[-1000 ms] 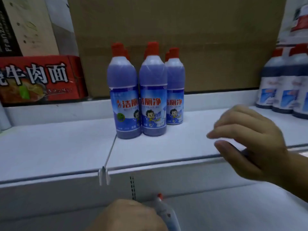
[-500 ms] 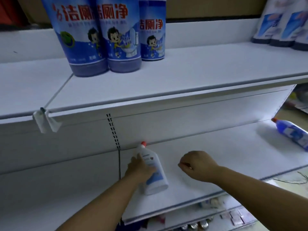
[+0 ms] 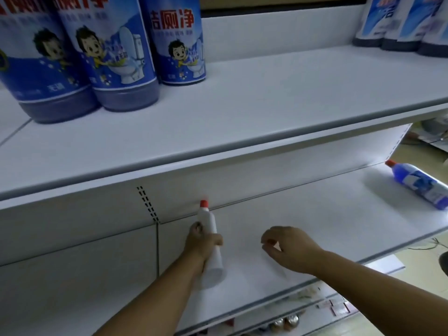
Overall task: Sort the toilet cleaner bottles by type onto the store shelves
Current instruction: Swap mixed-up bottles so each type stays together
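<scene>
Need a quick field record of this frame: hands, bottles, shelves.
left hand: grips white bottle with red cap, at lower shelf
right hand: fingers curled, nothing in its grip, over lower shelf
white bottle pose: upright or tilted, cannot tell
blue bottle: lying on its side, right end of lower shelf
upper shelf: three purple bottles standing at left; dark bottles at right

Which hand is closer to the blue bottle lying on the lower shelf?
Right. The right hand is mid-shelf, well left of the blue bottle; the left hand is farther left, gripping the white bottle.
</scene>
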`<state>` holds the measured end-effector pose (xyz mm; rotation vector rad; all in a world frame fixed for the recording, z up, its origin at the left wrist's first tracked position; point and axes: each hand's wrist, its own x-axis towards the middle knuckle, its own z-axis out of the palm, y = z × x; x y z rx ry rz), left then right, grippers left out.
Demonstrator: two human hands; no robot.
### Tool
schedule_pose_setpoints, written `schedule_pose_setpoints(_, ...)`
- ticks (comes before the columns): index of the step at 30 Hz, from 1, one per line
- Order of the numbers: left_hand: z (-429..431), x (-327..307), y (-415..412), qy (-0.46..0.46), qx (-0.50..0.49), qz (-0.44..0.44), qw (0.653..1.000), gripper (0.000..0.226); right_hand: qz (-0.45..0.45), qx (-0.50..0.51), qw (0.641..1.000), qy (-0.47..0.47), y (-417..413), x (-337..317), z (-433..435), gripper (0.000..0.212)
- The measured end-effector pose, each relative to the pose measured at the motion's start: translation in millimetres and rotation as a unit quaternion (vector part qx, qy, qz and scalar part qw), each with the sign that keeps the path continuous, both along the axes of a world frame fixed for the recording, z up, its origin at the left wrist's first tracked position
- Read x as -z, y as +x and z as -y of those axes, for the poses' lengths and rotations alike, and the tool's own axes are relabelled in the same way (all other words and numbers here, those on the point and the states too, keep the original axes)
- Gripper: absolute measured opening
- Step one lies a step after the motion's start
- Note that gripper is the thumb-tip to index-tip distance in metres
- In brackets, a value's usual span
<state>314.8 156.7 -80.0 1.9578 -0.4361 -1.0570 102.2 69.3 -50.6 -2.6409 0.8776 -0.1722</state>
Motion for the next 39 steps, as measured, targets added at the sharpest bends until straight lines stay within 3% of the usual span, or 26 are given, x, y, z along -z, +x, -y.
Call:
schedule_pose_setpoints(2, -12.3, -12.3, 9.7, -0.121, 0.014, -0.265, 0.957, 0.065, 0.024, 0.034, 0.999, 0.030, 2.9, -6.2, 3.6, 0.026)
schedule_pose_setpoints(3, -16.9, -20.1, 10.4, -0.159, 0.044, -0.342, 0.925, 0.068, 0.042, 0.054, 0.996, 0.053, 4.8, -11.0, 5.2, 0.026)
schedule_pose_setpoints(6, -19.2, -40.8, 2.8, -0.247, 0.156, -0.471, 0.833, 0.076, 0.093, 0.110, 0.978, 0.153, 7.7, -30.7, 8.2, 0.028)
schedule_pose_setpoints(8, -15.3, -52.9, -9.0, -0.260, 0.176, -0.512, 0.800, 0.073, 0.129, 0.136, 0.961, 0.201, 4.1, -43.8, 8.1, 0.024)
schedule_pose_setpoints(10, -9.1, -61.4, -23.4, -0.235, 0.168, -0.491, 0.822, 0.080, 0.158, 0.162, 0.951, 0.211, -5.5, -54.7, 6.9, 0.017)
schedule_pose_setpoints(12, -3.9, -71.8, -41.1, -0.172, 0.156, -0.412, 0.881, 0.082, 0.169, 0.185, 0.946, 0.207, -21.2, -60.4, 4.4, 0.015)
schedule_pose_setpoints(14, -0.8, -77.9, -61.4, -0.141, 0.145, -0.360, 0.911, 0.047, 0.160, 0.212, 0.945, 0.191, -42.4, -61.0, 0.7, 0.014)
schedule_pose_setpoints(15, 0.5, -81.5, -71.8, -0.135, 0.161, -0.362, 0.908, 0.036, 0.151, 0.226, 0.945, 0.179, -54.4, -60.2, -0.7, 0.014)
schedule_pose_setpoints(23, 36.1, -95.4, -155.3, -0.087, 0.265, -0.444, 0.851, 0.025, 0.123, 0.330, 0.931, 0.092, -143.1, -60.3, 6.8, 0.024)
schedule_pose_setpoints(25, 47.2, -96.8, -174.7, -0.097, 0.269, -0.462, 0.839, 0.040, 0.128, 0.335, 0.930, 0.079, -162.1, -59.6, 14.4, 0.024)
schedule_pose_setpoints(28, 72.0, -91.4, -202.0, -0.105, 0.279, -0.454, 0.839, 0.072, 0.120, 0.325, 0.935, 0.077, -191.0, -49.9, 35.2, 0.025)
schedule_pose_setpoints(39, 187.7, -89.6, -333.6, -0.140, 0.246, -0.415, 0.865, 0.071, 0.098, 0.364, 0.926, 0.008, -344.3, 12.5, 190.3, 0.030)
